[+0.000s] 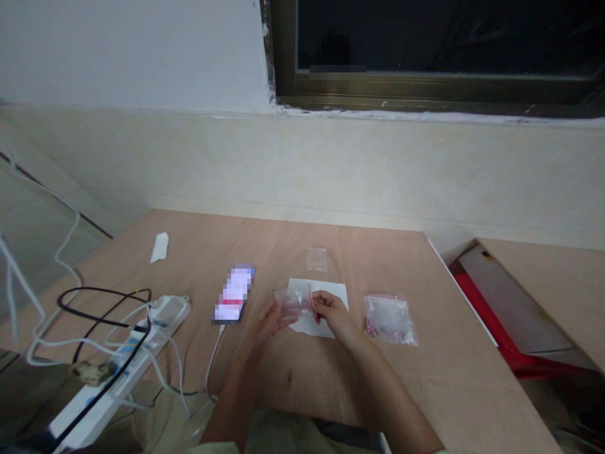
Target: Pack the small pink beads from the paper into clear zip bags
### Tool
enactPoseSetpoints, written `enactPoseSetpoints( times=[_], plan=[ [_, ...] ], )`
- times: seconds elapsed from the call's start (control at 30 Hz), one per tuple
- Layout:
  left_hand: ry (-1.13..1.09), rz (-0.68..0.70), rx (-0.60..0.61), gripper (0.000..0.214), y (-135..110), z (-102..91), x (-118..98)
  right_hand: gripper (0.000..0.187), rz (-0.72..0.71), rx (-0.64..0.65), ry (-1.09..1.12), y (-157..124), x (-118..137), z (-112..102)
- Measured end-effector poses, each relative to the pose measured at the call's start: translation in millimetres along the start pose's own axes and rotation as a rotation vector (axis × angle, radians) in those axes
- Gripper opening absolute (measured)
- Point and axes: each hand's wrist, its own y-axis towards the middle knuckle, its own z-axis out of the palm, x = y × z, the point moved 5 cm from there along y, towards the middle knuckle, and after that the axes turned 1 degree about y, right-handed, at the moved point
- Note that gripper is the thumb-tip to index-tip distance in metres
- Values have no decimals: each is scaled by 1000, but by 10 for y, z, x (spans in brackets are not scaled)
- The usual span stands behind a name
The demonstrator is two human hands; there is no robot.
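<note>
My left hand (267, 323) holds what looks like several small clear plastic bags (286, 305) between thumb and fingers. The fingers of my right hand (329, 309) pinch a small clear zip bag (308, 301) with a red strip, close beside the other bags. Both hands are over a white sheet of paper (314, 326) on the wooden table. Beyond the paper lies a flat clear square bag (316, 259). To the right of my right hand rests a larger zip bag (390, 319) with small pinkish things inside; their kind is too small to tell.
A phone (234, 292) with a lit screen and a white cable lies left of my hands. Farther left are a white power strip (155, 325) with tangled cords and a torn white scrap (159, 247). Beyond the table's right edge is something red (501, 334).
</note>
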Motion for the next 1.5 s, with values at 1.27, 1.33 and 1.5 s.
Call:
enactPoseSetpoints(
  times=[1.27, 1.33, 1.5],
  plan=[
    [-264, -23, -116, 9, 43, -294, -15, 3, -77, -238, -862, 337, -349, -90],
    [-245, -19, -111, 12, 47, -279, -20, 4, -89, -324, -759, 326, -264, -169],
    [-201, -39, -45, 10, 60, -199, -5, 9, -206, -337, -497, 268, 65, -191]
  ],
)
